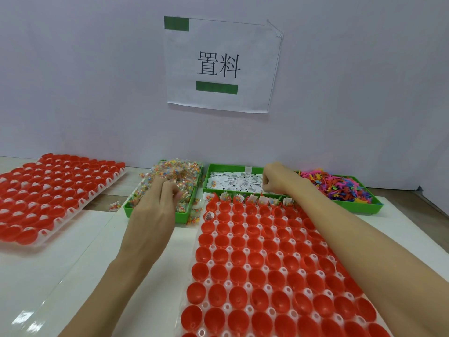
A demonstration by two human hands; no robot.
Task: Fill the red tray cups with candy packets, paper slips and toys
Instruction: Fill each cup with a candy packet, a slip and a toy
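- Working left to right: a second red tray (pixel 48 193) lies on the worktop (pixel 80 239) at far left, its cups already holding small items; not in play now.
- Left hand (pixel 155 205) sits over the green bin of candy packets (pixel 175 176), fingers curled into the heap; grip narrow, apparently pinching a packet, though the packet itself is hidden.
- Candy packets: judged light, crinkly, slippery film. Best taken by a sealed edge, one at a time. They lie jumbled, no common direction.
- Main red tray (pixel 267 263) runs its long axis away from the person; cups open upward, only the far row filled.
- Right hand (pixel 274 177) curls over the bin of paper slips (pixel 233 180); grip tight, whether it holds a slip I cannot tell.
- Slips: judged flimsy, flat, prone to clinging together; pinch at a corner.
- Toys (pixel 337 184) at right: tangled, soft-looking, limbs pointing every way.
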